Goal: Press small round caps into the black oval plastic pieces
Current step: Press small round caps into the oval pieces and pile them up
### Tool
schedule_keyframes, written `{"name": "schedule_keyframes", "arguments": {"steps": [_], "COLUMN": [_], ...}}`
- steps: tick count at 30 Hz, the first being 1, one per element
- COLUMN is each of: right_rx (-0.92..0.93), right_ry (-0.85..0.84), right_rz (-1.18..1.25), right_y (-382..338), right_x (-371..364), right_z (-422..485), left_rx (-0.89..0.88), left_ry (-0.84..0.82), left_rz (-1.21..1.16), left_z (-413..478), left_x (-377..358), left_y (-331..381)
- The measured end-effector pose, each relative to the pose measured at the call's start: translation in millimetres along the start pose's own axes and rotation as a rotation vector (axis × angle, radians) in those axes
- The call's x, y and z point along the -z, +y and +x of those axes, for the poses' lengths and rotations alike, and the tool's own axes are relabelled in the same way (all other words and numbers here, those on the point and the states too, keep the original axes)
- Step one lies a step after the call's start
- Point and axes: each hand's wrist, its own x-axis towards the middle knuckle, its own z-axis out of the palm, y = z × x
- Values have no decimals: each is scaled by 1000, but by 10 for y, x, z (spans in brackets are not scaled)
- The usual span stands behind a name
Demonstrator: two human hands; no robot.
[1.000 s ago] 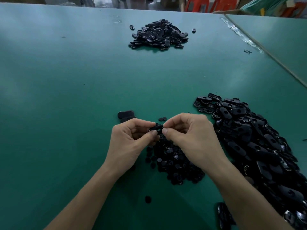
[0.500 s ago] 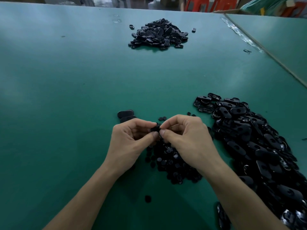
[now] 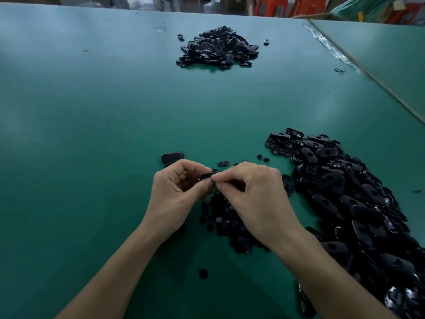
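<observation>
Left hand (image 3: 174, 194): is curling its fingers inward, thumb and forefinger pinching one end of an oval (image 3: 208, 175).
Right hand (image 3: 255, 199): is also curling in, thumb and forefinger pinching the other end of the same oval. The fingertips are hiding whether a cap is under them.
Oval: is being held off the tabletop (image 3: 92, 134) between the two hands, just above the caps, mostly covered by fingers.
Caps (image 3: 226, 223): are lying in a loose heap right below the hands, partly hidden by them. A few strays (image 3: 223, 163) are sitting just beyond the fingers, and one (image 3: 203, 273) is lying near the left forearm.
Right pile (image 3: 345, 192): is spreading wide beside the right arm. Many ovals in it are showing an open round hole, so they are probably waiting for caps.
Far pile (image 3: 218, 48): is sitting well apart at the far side. It is too small to tell if these are capped, but they are likely finished pieces.
Pair (image 3: 172, 156): two ovals are lying just beyond the left hand, possibly done.
Progress: one piece is being fitted now. Judging by the large right pile, most of the work is remaining.
</observation>
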Motion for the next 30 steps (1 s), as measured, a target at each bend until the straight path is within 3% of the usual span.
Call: {"name": "schedule_keyframes", "arguments": {"steps": [8, 16, 30], "right_rx": [-25, -114, -137], "right_ry": [-14, -244, -131], "right_rz": [43, 119, 45], "right_y": [31, 76, 12], "right_x": [89, 211, 152], "right_z": [48, 128, 118], "left_rx": [12, 20, 67], "left_ry": [-50, -89, -46], "left_rz": [-14, -35, -58], "left_z": [-1, -5, -4], "left_x": [-11, 27, 3], "left_y": [-18, -9, 2]}}
